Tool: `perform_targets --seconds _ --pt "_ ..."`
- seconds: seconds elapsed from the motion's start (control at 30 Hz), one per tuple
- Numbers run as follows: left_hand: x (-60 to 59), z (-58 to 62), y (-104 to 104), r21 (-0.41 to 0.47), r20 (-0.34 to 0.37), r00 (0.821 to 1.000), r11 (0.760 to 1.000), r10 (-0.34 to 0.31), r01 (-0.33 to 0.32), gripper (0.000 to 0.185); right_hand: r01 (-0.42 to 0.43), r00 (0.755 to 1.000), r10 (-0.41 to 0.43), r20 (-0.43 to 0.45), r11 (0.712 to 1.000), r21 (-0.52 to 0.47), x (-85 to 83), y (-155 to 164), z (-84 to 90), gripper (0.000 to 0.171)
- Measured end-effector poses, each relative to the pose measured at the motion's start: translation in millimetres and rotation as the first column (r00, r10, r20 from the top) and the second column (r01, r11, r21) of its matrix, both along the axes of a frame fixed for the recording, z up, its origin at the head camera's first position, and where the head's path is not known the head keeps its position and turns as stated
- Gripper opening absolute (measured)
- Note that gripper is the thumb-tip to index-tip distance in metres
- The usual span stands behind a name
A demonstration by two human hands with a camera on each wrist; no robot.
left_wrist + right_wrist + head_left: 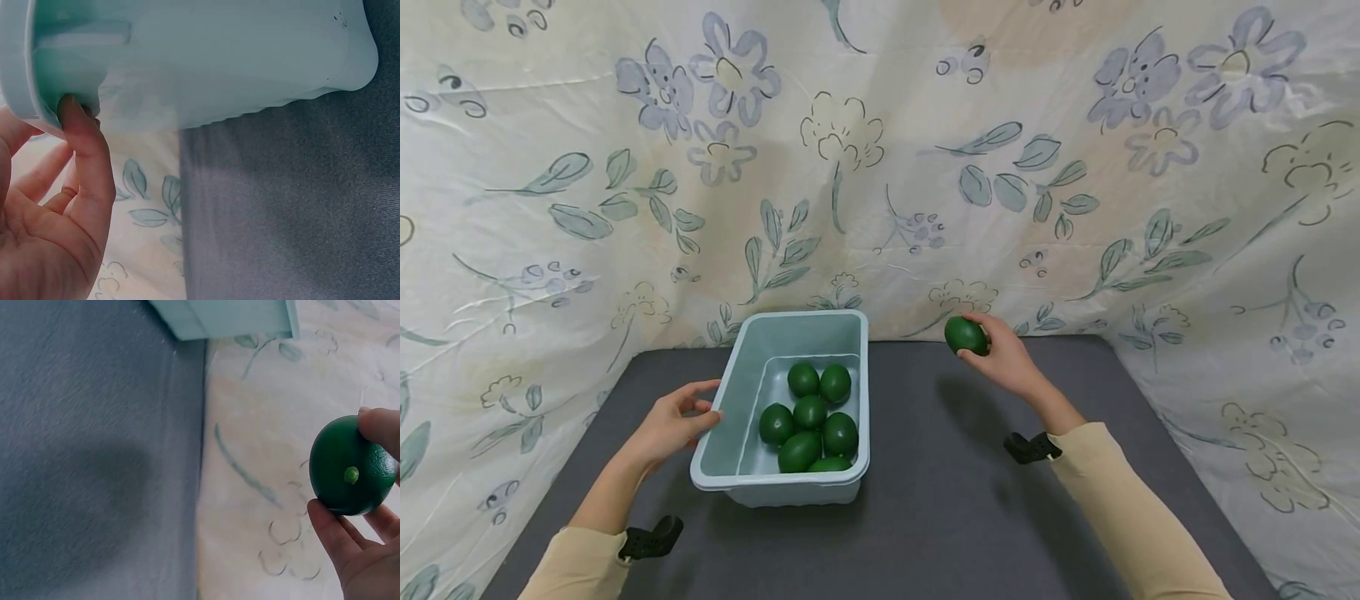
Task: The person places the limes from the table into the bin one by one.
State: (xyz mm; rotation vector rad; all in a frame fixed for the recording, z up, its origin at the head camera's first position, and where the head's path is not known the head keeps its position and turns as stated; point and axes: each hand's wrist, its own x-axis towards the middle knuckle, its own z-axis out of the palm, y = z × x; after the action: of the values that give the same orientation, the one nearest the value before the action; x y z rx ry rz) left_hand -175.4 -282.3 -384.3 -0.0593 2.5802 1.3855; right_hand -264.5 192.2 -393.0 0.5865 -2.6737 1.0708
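Note:
A glossy dark green avocado [966, 335] with a small pale stem nub is in my right hand [1003, 358], held up above the table's far part. In the right wrist view the fingertips and thumb grip the avocado [347, 465] from opposite sides. My left hand [673, 425] pinches the left rim of a pale blue-green plastic bin [711, 479]. The left wrist view shows a finger of that hand [87, 162] tucked under the bin's lip. Several more avocados [800, 452] lie together on the bin's floor, toward its right side.
The bin stands on a dark grey table [925, 517], left of its middle. A floral cloth [895, 167] hangs behind the table and along both sides. Each wrist wears a black band, like the right wristband [1030, 448].

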Motion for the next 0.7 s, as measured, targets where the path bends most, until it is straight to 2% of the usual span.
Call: perform_targets --seconds 0.23,0.7 --pt "0.2 -0.1 0.4 -0.003 -0.001 1.000 1.000 0.003 -0.003 0.062 -0.066 0.998 0.066 -0.004 0.997 -0.048 0.8 -16.9 15.9 0.059" --pt "0.1 0.8 1.1 -0.003 0.010 1.000 1.000 0.013 -0.013 0.062 -0.121 0.992 0.124 0.031 0.989 -0.086 -2.0 -55.7 34.2 0.061"
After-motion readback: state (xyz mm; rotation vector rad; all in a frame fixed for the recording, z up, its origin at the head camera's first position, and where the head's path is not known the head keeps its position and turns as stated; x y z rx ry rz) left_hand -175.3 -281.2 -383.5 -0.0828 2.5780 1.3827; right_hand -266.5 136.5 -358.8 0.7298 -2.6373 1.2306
